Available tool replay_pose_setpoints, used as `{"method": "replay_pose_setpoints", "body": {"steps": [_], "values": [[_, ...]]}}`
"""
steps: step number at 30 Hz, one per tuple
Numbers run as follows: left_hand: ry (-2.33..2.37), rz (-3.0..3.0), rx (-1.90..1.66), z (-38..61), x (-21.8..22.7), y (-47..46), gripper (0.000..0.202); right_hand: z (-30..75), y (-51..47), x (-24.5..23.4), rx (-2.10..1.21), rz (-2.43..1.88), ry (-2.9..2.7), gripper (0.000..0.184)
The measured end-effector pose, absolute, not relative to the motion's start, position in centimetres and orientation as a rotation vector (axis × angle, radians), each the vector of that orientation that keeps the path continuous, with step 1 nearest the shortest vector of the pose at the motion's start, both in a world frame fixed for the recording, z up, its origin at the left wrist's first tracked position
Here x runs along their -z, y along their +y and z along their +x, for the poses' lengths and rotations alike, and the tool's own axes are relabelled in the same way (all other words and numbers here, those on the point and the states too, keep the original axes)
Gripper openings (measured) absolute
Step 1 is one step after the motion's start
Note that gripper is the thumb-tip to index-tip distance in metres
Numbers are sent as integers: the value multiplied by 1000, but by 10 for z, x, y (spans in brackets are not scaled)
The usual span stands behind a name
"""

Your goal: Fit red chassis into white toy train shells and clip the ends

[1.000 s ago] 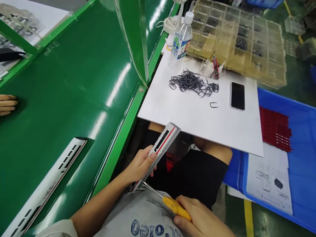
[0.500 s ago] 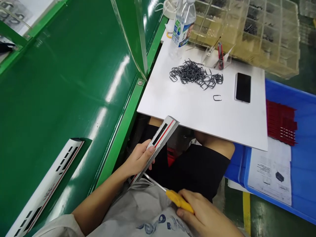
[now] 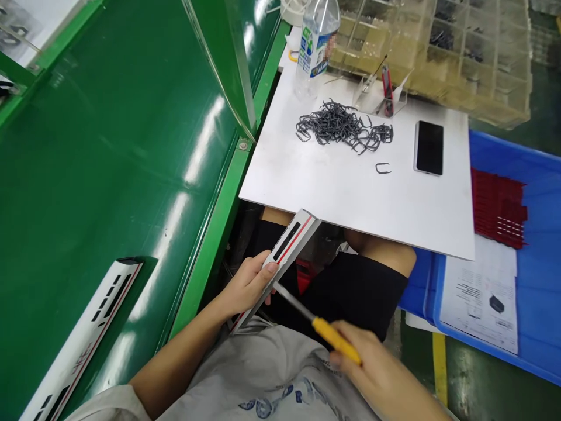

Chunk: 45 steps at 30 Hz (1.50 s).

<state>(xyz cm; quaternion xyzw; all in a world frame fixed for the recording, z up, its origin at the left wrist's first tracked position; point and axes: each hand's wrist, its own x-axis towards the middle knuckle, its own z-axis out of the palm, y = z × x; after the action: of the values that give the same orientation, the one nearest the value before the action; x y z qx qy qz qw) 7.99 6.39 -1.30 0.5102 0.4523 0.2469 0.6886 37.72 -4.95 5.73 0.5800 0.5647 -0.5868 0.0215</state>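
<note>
White train-model body shell (image 3: 287, 257), long and slim with black window strips and a red stripe, sits in your left hand (image 3: 248, 286). Its long axis slants from about 7 o'clock, down by your lap, up to about 1 o'clock, where its free end lies near the edge of the board ahead. Your left hand is closed around the lower half with the fingers curled over the shell, so that is the nearer hand. Your right hand (image 3: 372, 365) is closed on a yellow-handled screwdriver (image 3: 335, 340), which lies off the shell's 4 o'clock side. Its slim steel shaft (image 3: 293, 301) points toward 10 o'clock, and its tip ends at the shell just beside your left fingers, though you cannot tell from here whether it touches.

Farther out at 12 o'clock, a flat white board (image 3: 333, 193) carries a tangled heap of dark wire staples (image 3: 342, 126), one loose staple (image 3: 383, 168) and a black smartphone (image 3: 429, 148). At 3 o'clock, a blue plastic crate (image 3: 504, 146) holds a red mesh sheet (image 3: 497, 207) and a printed paper sheet (image 3: 480, 298). At 8 o'clock, a second white train-model shell (image 3: 83, 339) lies on a glossy green conveyor belt (image 3: 109, 175).
</note>
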Motion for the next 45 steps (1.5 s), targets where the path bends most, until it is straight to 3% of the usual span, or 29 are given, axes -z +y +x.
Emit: {"method": "replay_pose_setpoints", "body": {"steps": [3, 8, 14, 19, 24, 29, 35, 40, 45], "values": [[1012, 1147, -540, 81, 13, 63, 66, 384, -45, -59, 1766, 1981, 1770, 48], [1035, 1169, -555, 80, 14, 62, 62, 374, -45, -58, 1798, 1627, 1780, 40], [1041, 1189, -537, 80, 14, 64, 63, 384, -44, -59, 1765, 1999, 1772, 49], [1084, 1152, -543, 78, 13, 66, 67, 376, -43, -60, 1780, 1622, 1801, 39], [1082, 1134, -528, 78, 13, 66, 68, 382, -34, -66, 1717, 1973, 1793, 49], [1097, 1129, -547, 78, 12, 67, 68, 380, -33, -67, 1749, 1654, 1830, 39], [1098, 1125, -547, 76, 12, 66, 69, 383, -29, -70, 1723, 1887, 1800, 47], [1132, 1073, -584, 76, 12, 69, 70, 372, -35, -65, 1755, 1478, 1799, 33], [1151, 1029, -604, 77, 14, 68, 72, 370, -33, -64, 1718, 1669, 1813, 41]]}}
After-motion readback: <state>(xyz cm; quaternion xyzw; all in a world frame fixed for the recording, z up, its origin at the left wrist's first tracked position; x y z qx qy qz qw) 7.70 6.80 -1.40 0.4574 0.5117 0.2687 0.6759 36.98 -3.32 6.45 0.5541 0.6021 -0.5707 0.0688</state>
